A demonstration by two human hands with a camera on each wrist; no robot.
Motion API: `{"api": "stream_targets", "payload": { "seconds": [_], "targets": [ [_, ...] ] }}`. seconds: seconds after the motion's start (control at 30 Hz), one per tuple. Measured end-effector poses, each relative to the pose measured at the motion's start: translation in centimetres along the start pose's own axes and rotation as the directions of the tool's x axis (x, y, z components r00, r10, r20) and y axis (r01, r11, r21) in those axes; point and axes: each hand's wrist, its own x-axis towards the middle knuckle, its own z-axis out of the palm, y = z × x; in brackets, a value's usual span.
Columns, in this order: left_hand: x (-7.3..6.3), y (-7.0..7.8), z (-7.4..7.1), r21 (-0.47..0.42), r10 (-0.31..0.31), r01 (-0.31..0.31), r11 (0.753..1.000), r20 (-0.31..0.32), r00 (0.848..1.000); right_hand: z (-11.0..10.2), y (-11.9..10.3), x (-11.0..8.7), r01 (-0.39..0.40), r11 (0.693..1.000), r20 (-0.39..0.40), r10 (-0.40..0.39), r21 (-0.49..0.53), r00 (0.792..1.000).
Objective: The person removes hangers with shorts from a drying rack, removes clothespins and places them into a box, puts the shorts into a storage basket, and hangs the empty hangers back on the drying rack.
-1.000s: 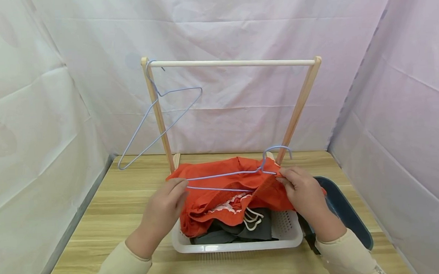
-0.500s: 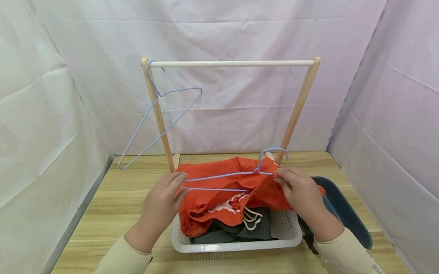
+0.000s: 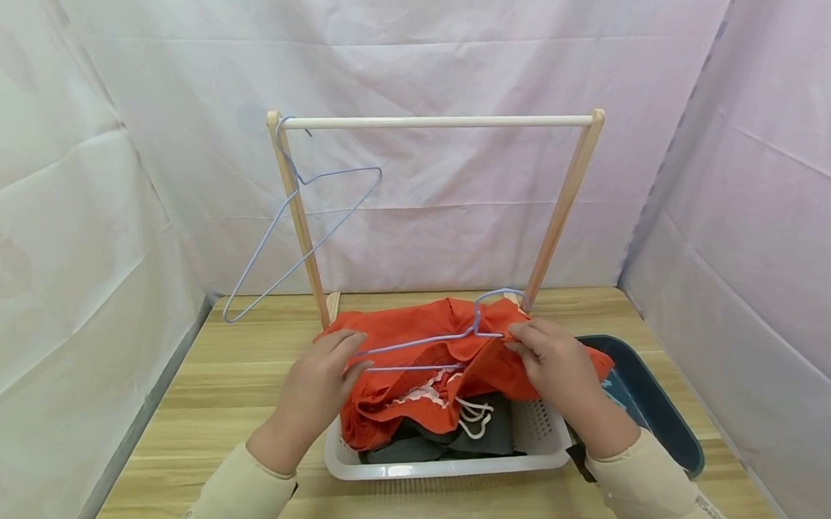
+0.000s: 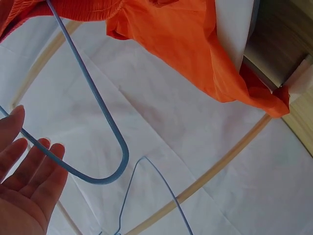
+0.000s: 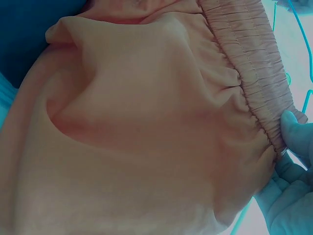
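Note:
A blue wire clothes hanger [image 3: 419, 342] lies level over the basket, its right end inside the gathered waistband of an orange-red garment [image 3: 404, 318]. My left hand [image 3: 319, 380] holds the bare left end; in the left wrist view the wire passes between thumb and fingers [image 4: 39, 171]. My right hand [image 3: 555, 362] pinches the elastic waistband [image 5: 254, 63], thumb on one face and fingers behind it. The hanger's hook points up and right. White lacy trim [image 3: 428, 394] shows inside the garment's opening.
The garment drapes over a white basket [image 3: 445, 467] holding dark grey cloth [image 3: 430, 441] and white cord [image 3: 474, 423]. Behind stands a wooden rack with a white rail [image 3: 437, 121]; another blue hanger [image 3: 331, 232] hangs at its left. A dark blue tray [image 3: 673, 411] sits right.
The held hanger and right hand have shifted left and slightly down. The hanger's hook has turned lower. The left hand has moved a little right.

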Motion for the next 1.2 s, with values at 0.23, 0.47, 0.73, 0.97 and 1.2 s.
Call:
{"api": "stream_targets", "payload": {
  "seconds": [0.23,0.47,0.73,0.97,1.2],
  "targets": [
    [0.0,0.0,0.1,-0.012,-0.004,0.004,1.000,-0.009,1.000,0.1,-0.1,0.0,0.025,1.000,0.000,-0.025,-0.007,1.000],
    [-0.2,0.1,0.2,-0.032,-0.026,0.026,0.999,0.013,1.000,0.2,-0.2,-0.1,0.038,0.999,0.004,-0.038,-0.006,0.999],
    [-0.5,-0.1,0.4,0.000,-0.041,0.041,0.999,0.014,0.999,-0.1,-0.7,-0.3,-0.051,0.998,0.129,0.053,-0.023,0.990],
    [-0.8,-0.5,0.4,0.010,-0.015,0.016,1.000,-0.032,0.999,-0.2,-0.8,-0.2,-0.072,0.997,0.156,0.074,-0.020,0.985],
    [-1.2,-1.0,0.4,0.022,0.002,0.000,1.000,-0.084,0.996,-0.3,-0.8,-0.2,-0.115,0.993,0.189,0.115,-0.015,0.975]
  ]
}}
